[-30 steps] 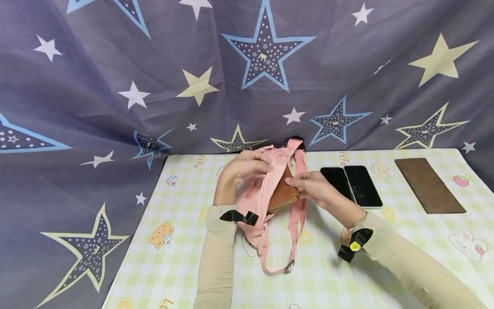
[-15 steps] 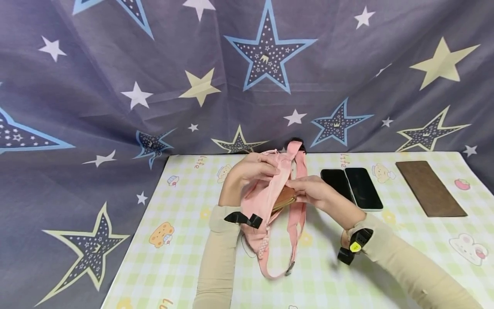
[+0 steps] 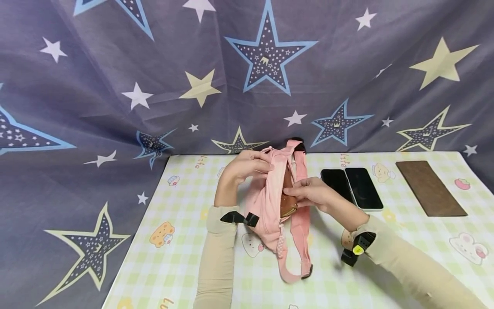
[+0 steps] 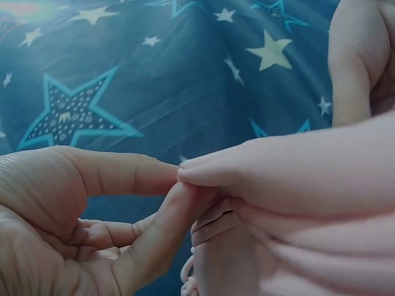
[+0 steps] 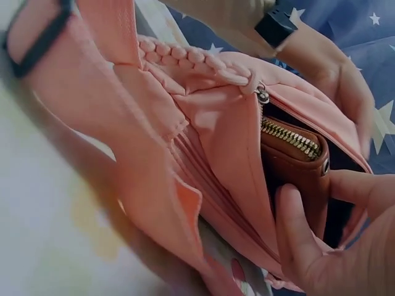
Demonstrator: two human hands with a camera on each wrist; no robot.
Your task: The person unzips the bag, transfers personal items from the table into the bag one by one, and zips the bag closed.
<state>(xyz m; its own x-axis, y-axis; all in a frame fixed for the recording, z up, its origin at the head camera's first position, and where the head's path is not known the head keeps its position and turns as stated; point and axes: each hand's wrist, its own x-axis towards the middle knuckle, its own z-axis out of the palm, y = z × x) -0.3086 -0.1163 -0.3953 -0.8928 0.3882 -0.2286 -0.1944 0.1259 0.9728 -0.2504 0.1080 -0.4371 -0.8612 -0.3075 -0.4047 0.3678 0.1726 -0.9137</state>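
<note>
A pink waist bag (image 3: 266, 204) with a strap and a braided zipper pull is held up over the table. My left hand (image 3: 247, 166) pinches the fabric at the bag's upper edge between thumb and finger, as the left wrist view shows. The unzipped mouth faces right. Partly inside it sits a brown wallet (image 5: 295, 161) with a gold zipper. My right hand (image 3: 313, 192) grips the wallet, thumb on one side and fingers on the other. The wallet's far end is hidden in the bag.
Two black-screened phones, a left one (image 3: 337, 183) and a right one (image 3: 363, 189), lie side by side right of the bag. Farther right is a flat brown rectangular piece (image 3: 431, 189). A starry curtain (image 3: 266, 107) hangs behind the checked tablecloth (image 3: 173, 266).
The right hand has moved the wallet deeper into the bag, so less of it shows. The bag has turned more upright, and its lower strap has shifted right.
</note>
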